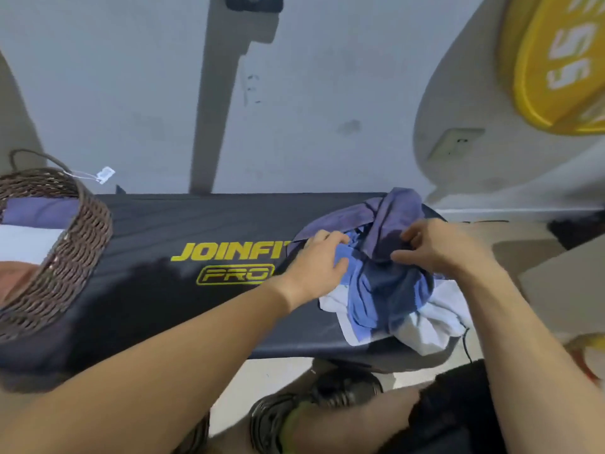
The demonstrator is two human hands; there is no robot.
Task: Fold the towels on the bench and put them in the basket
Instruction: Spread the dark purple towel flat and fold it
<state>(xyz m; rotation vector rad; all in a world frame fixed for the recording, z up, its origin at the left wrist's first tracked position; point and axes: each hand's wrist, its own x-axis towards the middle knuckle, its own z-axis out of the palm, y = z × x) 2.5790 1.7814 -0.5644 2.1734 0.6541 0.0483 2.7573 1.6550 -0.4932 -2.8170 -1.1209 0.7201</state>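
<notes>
Two bare arms reach out from the bottom of the view, and below them, at about 6 o'clock, a dark shoe [347, 393] stands on the pale floor [281, 375].

At 9 o'clock a brown woven basket [78, 244] sits on the left end of the bench [157, 231]. A thin handle loops up over it, and a small white tag [105, 174] hangs from its rim on a string. Inside the basket lie folded cloths: a purple one, a white one and a pinkish one.

The bench is long and black and runs from side to side. Yellow letters on its top read JOINFIT and PRO.

Behind the bench is a grey wall [131, 93] with a few scuff marks. A tall shadow falls on it toward 12 o'clock.

The left hand [319, 260] rests on the pile of towels [386, 283] at 3 o'clock, on the right end of the bench. Its fingers are curled a little and pinch a fold of light blue cloth. The right hand [438, 247] is just beside it. Its fingers are bent tight round a bunch of purple towel. The pile is crumpled, with purple on top, blue in the middle and white at the bottom, hanging a bit over the near edge.

A wall socket [456, 147] shows at 2 o'clock. A big yellow round thing [556, 60] with white marks fills the corner at 1 o'clock.
</notes>
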